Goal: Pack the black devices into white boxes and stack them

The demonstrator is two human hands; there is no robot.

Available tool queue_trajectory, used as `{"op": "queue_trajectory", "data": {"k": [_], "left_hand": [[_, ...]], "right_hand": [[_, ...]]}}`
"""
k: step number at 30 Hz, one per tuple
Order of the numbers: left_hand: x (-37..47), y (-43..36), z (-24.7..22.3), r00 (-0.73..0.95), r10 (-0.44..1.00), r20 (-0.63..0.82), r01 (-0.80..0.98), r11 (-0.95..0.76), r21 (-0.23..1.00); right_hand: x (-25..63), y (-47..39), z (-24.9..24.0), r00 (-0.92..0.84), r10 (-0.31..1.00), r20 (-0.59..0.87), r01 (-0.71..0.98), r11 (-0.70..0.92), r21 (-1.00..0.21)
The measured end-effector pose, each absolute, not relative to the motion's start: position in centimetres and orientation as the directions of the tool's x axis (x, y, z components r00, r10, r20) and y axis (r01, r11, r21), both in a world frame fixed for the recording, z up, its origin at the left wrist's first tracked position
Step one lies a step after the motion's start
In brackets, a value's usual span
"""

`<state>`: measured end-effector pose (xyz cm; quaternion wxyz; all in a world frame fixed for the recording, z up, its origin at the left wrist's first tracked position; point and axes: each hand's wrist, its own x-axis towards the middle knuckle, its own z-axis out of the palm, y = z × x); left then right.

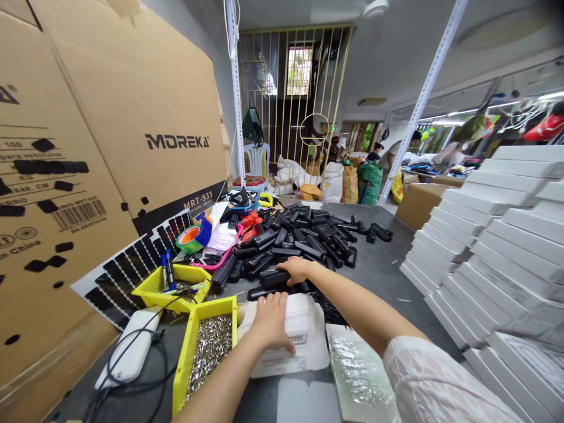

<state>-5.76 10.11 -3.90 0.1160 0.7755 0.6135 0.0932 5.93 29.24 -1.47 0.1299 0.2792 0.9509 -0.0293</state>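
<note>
So from the head view, the left hand point(272, 323) is lying palm down with fingers spread over a stack of white paper point(304, 338) near the middle of the table point(388, 264). The right hand point(297, 270) is reaching in from the right, thumb and fingers at one of the black plastic parts point(273, 278) on the near edge of a big messy pile of them; can't tell if it's actually pinched. Left of the paper there's a yellow bin point(183, 358) full of little metal bits point(211, 346), and a bit farther back a smaller yellow tray point(145, 284) with blue markers point(167, 270) standing in it. A white device point(132, 346) with a black cable sits at the near left. Tape rolls point(194, 235) are just past the tray. Just right of the paper is a clear-wrapped pack point(359, 370), and white boxes point(497, 247) are stacked high on the right. Big MOREKA carton point(176, 106) on the left.
</note>
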Motion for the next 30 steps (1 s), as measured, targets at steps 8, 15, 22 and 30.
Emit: {"op": "queue_trajectory", "data": {"k": [8, 15, 22, 30], "left_hand": [[-5.7, 10.2, -4.0, 0.228, 0.973, 0.025, 0.924, -0.224, 0.31], [-5.7, 10.4, -4.1, 0.241, 0.97, 0.02, 0.912, -0.234, 0.338], [-5.9, 10.4, -4.5, 0.243, 0.969, -0.036, 0.92, -0.219, 0.325], [-6.3, 10.7, -4.4, 0.318, 0.941, -0.12, 0.908, -0.266, 0.323]], "right_hand": [[12.3, 28.4, 0.2, -0.664, 0.695, -0.277, 0.699, 0.708, 0.1], [14.0, 28.0, 3.2, -0.554, 0.803, -0.218, 0.761, 0.595, 0.259], [-3.5, 25.1, 4.3, -0.92, 0.383, -0.081, 0.37, 0.919, 0.138], [-14.4, 23.3, -1.0, -0.988, 0.125, -0.085, 0.107, 0.976, 0.192]]}}
